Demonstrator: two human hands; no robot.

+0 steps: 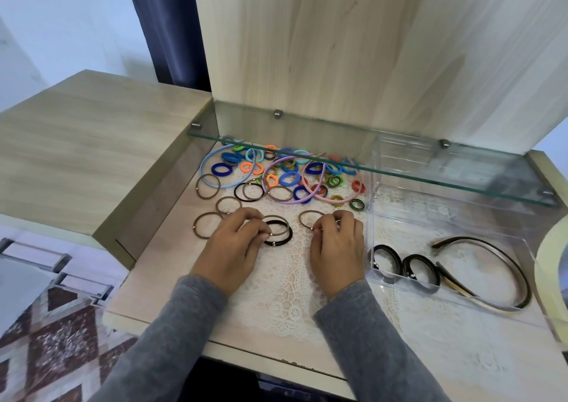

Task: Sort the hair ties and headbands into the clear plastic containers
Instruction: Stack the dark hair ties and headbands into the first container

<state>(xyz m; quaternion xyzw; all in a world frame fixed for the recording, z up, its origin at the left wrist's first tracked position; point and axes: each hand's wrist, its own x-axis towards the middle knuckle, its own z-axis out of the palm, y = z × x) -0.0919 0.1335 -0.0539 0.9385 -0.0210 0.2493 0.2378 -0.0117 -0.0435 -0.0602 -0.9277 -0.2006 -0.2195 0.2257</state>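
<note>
I am working with both hands just left of the clear container (pixel 445 232), over the lace mat (pixel 276 297) on the surface. My left hand (pixel 235 245) has its fingers curled down onto a black hair tie (pixel 287 238) that overlaps a brown one, pinching near its bead. My right hand (pixel 336 248), the nearer one to the container, pinches the edge of a brown hair tie (pixel 302 218). Neither tie looks lifted yet.

Inside the container lie two black ties (pixel 398 258) and a dark headband (pixel 519 278), so I judge the thin, dark pieces belong there. Pinching at the rim makes sense for ties this flat. More loose brown ties (pixel 195 226) lie farther left of the container. The colourful pile (pixel 289 177), with pastel headbands looped through it, sits left of the container's far end, under the glass shelf (pixel 399 168), unsorted.
</note>
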